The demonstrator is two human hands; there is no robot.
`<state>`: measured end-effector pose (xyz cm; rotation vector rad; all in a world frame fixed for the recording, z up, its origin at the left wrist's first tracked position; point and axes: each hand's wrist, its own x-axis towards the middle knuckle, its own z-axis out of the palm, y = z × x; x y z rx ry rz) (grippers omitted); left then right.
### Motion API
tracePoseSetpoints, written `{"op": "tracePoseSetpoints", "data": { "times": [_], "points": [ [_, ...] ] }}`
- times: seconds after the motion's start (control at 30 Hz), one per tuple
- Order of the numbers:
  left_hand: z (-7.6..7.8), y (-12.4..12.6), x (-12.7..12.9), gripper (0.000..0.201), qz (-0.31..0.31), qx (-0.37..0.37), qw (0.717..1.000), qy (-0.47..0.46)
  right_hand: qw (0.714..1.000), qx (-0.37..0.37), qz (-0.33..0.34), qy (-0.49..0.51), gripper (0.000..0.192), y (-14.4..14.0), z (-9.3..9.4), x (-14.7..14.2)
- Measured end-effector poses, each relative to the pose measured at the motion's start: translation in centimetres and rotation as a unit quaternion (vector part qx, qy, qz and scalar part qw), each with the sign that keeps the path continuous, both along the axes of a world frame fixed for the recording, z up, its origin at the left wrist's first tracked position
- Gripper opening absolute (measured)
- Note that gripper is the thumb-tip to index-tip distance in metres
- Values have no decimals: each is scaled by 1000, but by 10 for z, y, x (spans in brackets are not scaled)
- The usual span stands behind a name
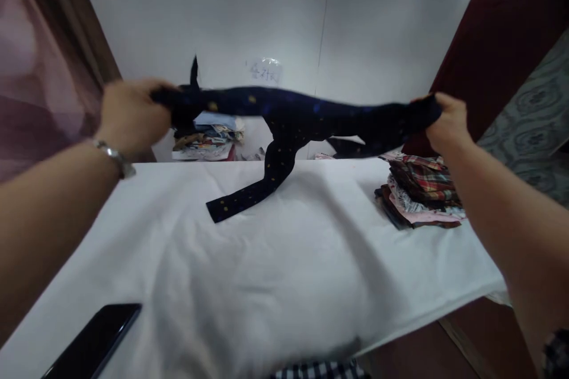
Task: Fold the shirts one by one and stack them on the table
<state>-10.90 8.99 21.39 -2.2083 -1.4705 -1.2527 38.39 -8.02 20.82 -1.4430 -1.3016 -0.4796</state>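
A dark navy garment (288, 118) with small yellow and blue spots is stretched sideways in the air above the table. My left hand (136, 115), wearing a bracelet (113, 158) at the wrist, is closed on one end. Closed on the other end is my right hand (448, 121). From the garment's middle a narrow strip hangs down, its squared tip trailing left over the white cloth. Another pointed part sticks up near my left hand. The fabric is bunched, so its exact kind cannot be made out. Both hands are slightly blurred.
The table has a wrinkled white cloth (284, 260). A stack of folded clothes (420, 192) lies at the right, and another folded pile (207, 136) is behind the table's far edge at left. A dark phone (95, 340) lies at the near left. A white wall (249, 18) stands behind.
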Motion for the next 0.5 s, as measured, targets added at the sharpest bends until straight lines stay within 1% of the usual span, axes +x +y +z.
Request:
{"op": "tracePoseSetpoints", "data": {
  "times": [0.03,0.07,0.1,0.13,0.2,0.23,0.27,0.3,0.33,0.37,0.43,0.5],
  "points": [
    [-28,-8,-6,48,-3,-26,1000,11,998,-48,29,40,40,-7,-23,-1],
    [-57,-16,-12,43,10,-65,997,31,990,-100,62,77,38,-14,-47,-1],
    [-87,-24,-19,40,2,-102,993,56,978,-153,92,110,37,-21,-69,-3],
    [-115,-31,-26,39,-18,-141,985,101,961,-207,119,139,36,-28,-91,-4],
    [-165,-45,-38,36,-8,-204,965,163,914,-316,178,181,34,-41,-131,-11],
    [-186,-52,-43,37,-5,-237,954,186,888,-361,205,199,34,-47,-150,-15],
    [-202,-58,-47,38,0,-266,943,202,862,-398,231,211,35,-53,-166,-20],
    [-216,-63,-50,38,6,-293,933,211,842,-423,254,216,35,-58,-181,-26],
    [-225,-68,-53,39,14,-313,926,212,829,-439,274,211,36,-63,-194,-31],
    [-231,-73,-55,39,23,-328,922,207,821,-449,292,198,35,-69,-205,-36],
    [-236,-81,-57,38,43,-340,920,188,817,-457,313,160,33,-82,-220,-43],
    [-237,-88,-61,37,69,-339,924,163,818,-460,317,138,29,-96,-225,-48]
  ]
}}
